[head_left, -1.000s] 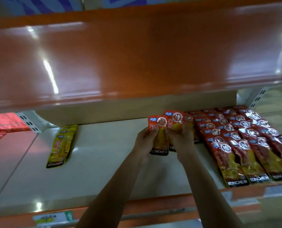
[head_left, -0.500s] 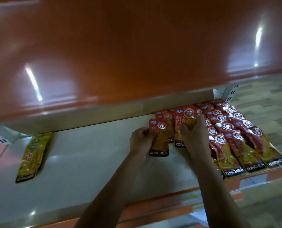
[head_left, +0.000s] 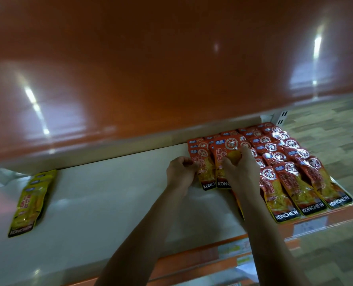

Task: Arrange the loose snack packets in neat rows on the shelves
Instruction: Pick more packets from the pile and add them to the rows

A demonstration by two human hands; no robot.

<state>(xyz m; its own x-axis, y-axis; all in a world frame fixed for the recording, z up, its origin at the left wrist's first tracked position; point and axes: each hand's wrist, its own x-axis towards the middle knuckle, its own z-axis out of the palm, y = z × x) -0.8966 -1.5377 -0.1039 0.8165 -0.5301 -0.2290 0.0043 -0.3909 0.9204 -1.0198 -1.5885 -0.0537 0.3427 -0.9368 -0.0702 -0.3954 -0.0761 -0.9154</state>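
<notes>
Two red packets are held at centre right of the frame, side by side and touching: the left packet is pinched at its edge by the curled left hand, and the right packet is gripped between thumb and fingers of the right hand. Both long axes run front to back on the shelf. The finished rows lie just right of the right hand, the nearer one. Three front packets are counted, a fourth half hidden by the forearm; those behind cannot be counted. A yellow stack, seemingly three, lies well apart at lower left

Dim, motion-blurred, glare streaks overhead
</notes>
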